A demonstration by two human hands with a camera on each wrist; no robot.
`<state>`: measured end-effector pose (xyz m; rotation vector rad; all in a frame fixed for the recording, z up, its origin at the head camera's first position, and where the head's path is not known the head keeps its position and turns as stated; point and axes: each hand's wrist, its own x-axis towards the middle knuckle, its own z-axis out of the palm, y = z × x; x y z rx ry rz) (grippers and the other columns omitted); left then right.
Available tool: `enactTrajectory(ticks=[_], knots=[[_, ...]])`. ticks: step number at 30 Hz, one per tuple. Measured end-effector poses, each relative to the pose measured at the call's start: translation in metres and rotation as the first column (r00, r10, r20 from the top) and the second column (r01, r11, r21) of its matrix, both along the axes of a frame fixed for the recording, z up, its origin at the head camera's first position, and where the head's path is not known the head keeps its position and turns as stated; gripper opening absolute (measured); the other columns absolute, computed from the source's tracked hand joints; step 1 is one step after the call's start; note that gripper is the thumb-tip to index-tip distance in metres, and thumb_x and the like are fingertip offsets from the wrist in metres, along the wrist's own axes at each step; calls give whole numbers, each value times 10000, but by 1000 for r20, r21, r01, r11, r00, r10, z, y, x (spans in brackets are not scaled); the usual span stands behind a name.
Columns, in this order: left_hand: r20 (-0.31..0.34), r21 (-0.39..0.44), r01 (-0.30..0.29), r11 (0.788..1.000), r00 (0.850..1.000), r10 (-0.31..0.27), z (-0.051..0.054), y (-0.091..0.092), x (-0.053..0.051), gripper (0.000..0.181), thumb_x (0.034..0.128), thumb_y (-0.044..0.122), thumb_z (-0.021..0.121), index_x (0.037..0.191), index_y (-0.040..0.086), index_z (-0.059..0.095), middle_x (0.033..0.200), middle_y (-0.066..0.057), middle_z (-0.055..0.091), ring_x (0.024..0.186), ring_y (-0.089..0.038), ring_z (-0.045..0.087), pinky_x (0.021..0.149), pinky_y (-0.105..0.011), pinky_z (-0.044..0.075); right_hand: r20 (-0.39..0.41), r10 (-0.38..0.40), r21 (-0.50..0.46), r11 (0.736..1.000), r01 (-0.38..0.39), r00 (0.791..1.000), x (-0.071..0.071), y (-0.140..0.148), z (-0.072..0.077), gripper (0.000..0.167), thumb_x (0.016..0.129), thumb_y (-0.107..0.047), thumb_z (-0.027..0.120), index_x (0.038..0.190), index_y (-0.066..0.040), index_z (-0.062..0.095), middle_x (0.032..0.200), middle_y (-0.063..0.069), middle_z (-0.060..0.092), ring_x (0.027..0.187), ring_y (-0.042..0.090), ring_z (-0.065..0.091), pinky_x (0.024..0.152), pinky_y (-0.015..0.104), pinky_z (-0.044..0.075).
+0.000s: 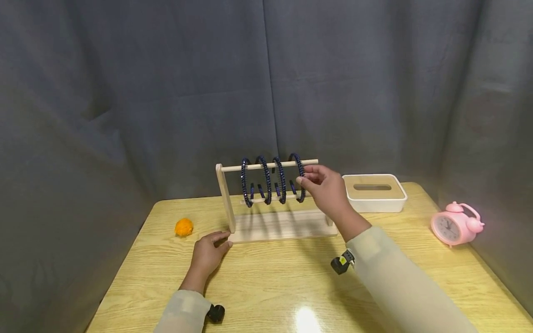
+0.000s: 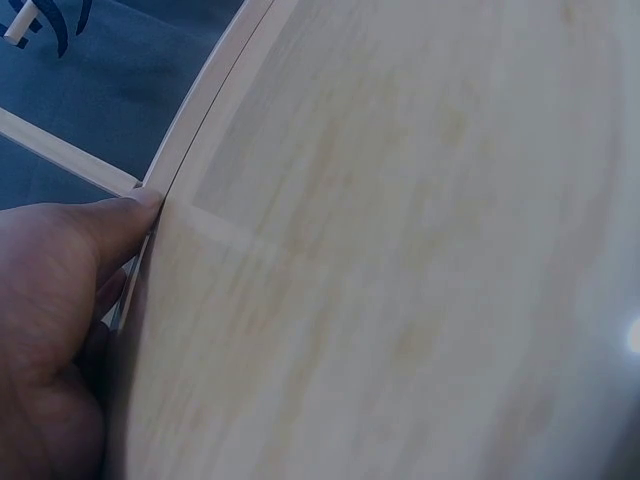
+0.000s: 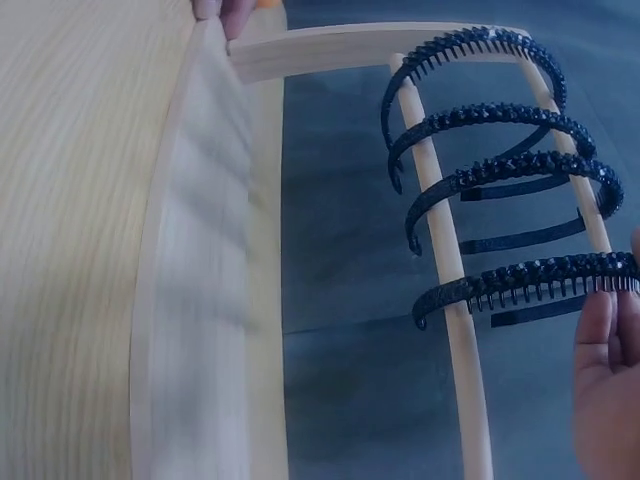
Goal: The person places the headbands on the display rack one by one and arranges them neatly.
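Several dark blue beaded headbands with comb teeth hang over the two rods of a wooden headband stand (image 1: 283, 225). At the right end of the row, my right hand (image 1: 329, 189) pinches the outermost headband (image 1: 300, 178) between thumb and fingers. That headband (image 3: 540, 278) still lies across both rods in the right wrist view, where the fingers (image 3: 597, 335) touch its toothed side. My left hand (image 1: 209, 253) grips the front left corner of the stand's base. In the left wrist view the thumb (image 2: 120, 215) presses on the base's edge, and the other fingers are partly hidden.
An orange fuzzy ball (image 1: 183, 227) lies left of the stand. Behind my right hand is a white tissue box (image 1: 374, 203) with a wooden lid. A pink alarm clock (image 1: 454, 225) stands near the table's right edge. Grey curtains (image 1: 208, 92) enclose the wooden table (image 1: 266, 286).
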<state>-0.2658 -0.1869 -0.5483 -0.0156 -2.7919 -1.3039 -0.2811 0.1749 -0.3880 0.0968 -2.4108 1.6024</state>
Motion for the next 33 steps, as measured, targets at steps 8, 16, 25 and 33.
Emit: enactTrajectory(ticks=[8,16,25,33], knots=[[4,13,4,1000,1000,-4,1,2,0,369,1028,209,793,1397,195,777,1542,-159,650,1445,-421,598,1166,-599,535,65,16,-112,994,-9,998,-7,4,-3,412,1010,-366,821,1367,-185,726,1244,43,767,1176,215,716,893,282,598],[1,-1,7,1000,1000,-7,-1,1,-1,364,1027,210,793,1391,194,780,1541,-158,650,1447,-421,595,1169,-597,533,68,25,-101,995,-18,997,-9,1,1,383,1010,-376,819,1345,-203,754,1251,29,770,1177,214,716,901,329,596],[5,4,-3,1000,1000,3,-2,0,-2,361,1024,208,796,1385,195,785,1534,-155,657,1467,-424,577,1191,-605,511,73,29,-87,996,-23,997,-11,-1,5,385,1011,-375,817,1341,-188,753,1247,38,780,1179,226,721,911,350,592],[-3,0,-1,1000,1000,1,-2,0,-2,366,1019,205,802,1384,189,785,1528,-157,661,1456,-421,588,1186,-598,518,75,4,-64,998,1,997,-13,-1,6,323,1004,-370,823,1230,-158,730,1172,46,793,1092,218,719,856,344,579]])
